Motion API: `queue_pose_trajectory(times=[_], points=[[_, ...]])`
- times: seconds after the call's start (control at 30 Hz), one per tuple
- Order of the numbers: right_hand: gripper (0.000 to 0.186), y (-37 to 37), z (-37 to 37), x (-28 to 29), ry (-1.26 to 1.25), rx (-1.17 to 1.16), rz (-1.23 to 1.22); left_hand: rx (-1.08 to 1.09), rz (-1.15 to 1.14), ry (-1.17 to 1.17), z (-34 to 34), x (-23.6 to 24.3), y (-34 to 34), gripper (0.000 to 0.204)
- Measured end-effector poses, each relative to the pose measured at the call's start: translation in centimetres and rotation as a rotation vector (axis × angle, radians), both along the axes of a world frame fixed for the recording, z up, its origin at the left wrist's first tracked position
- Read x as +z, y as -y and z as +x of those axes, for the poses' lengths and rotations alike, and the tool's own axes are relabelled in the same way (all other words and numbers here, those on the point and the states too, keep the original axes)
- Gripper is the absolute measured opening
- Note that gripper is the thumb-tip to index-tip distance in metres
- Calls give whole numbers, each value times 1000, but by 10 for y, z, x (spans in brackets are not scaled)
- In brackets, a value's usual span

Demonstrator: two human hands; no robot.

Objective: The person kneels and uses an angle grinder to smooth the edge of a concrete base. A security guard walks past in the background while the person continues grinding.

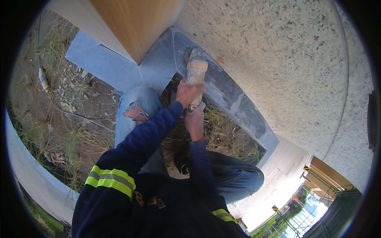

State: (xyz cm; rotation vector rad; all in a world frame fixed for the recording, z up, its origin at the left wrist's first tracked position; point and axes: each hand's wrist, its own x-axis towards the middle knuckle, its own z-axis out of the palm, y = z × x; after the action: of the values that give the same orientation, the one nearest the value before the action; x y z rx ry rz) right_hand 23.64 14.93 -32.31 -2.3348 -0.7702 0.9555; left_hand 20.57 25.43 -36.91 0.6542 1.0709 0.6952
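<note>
A dusty angle grinder point(197, 71) is held in both my hands, its head pointing away from me. My left hand point(188, 93) wraps round the middle of its body. Closer to me, my right hand point(194, 119) grips the rear end. The grinder's round head lies against the dark grey stone ledge point(224, 90) along the foot of the rough wall. I cannot tell whether the disc is spinning. Pale dust patches streak the ledge's surface, and a light joint line crosses it left of the grinder.
A speckled rough wall point(274, 51) rises on the right. A wood-toned panel point(129, 23) stands at a corner on lighter grey slabs point(99, 59). Dry soil point(85, 115) with grass, rubble and a thin cable lies left. My bent knees flank the work; scaffolding point(317, 178) shows at lower right.
</note>
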Motion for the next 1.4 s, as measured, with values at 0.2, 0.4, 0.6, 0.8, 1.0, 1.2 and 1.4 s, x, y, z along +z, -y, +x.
queue_pose_trajectory(times=[0.2, 0.4, 0.6, 0.8, 1.0, 1.2, 1.4], points=[[50, -21, -4, 15, -17, 43, -29, -24, -26, 70, -13, 8, -21, 42], [50, -16, -7, 11, -37, -20, -19, 3, -25, 34, -6, -1, -12, 41], [56, -24, 1, 11, -46, 37, -13, -23, -66, 93, -11, 8, -25, 46], [55, 18, -2, 24, -53, -69, -73, -46, -22, 134, 5, -18, 28, 52], [51, 52, -2, 8, -6, -114, -4, -47, 43, 103, 14, -16, 59, 45], [51, 56, -4, 11, -23, -50, -63, -74, -49, 38, -2, -4, 54, 56], [53, 58, -8, 15, 31, -89, -53, -89, -45, 84, 2, 1, 62, 42]])
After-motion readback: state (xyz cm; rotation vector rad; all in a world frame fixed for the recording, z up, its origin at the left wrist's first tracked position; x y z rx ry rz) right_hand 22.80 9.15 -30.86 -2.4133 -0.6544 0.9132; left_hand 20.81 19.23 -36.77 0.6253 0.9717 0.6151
